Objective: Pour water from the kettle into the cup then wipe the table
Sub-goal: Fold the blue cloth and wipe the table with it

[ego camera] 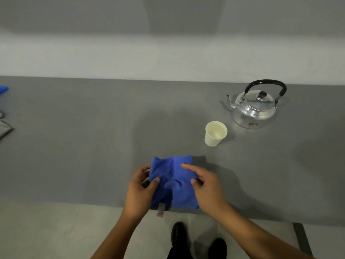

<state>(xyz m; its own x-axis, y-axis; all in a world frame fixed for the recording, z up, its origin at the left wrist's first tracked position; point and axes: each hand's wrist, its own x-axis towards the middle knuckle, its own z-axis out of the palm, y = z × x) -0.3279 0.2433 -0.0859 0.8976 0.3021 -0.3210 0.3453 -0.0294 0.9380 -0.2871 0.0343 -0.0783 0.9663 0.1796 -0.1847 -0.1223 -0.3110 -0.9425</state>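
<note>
Head view, what I counted: one kettle, one cup, one blue cloth, two hands, all over one grey desk. Two dark shoes showed on the pale floor below the desk's near edge.

The kettle was shiny metal with a black arched handle upright, a dark knob on the lid and the spout pointing left. It stood at the far right of the desk. The cup was a pale paper one, upright, just in front-left of the kettle, apart from it. It looked to hold clear liquid, though I couldn't tell the level.

The cloth lay crumpled at the near edge of the desk, a small tag hanging off its front edge. My left hand pinched the cloth's left side, thumb on top and fingers curled at the edge. My right hand rested on its right side, fingers loosely spread, index pointing across the fabric; it wasn't gripping.

At the far left edge I saw a blue scrap and a grey pad, both cut off.
</note>
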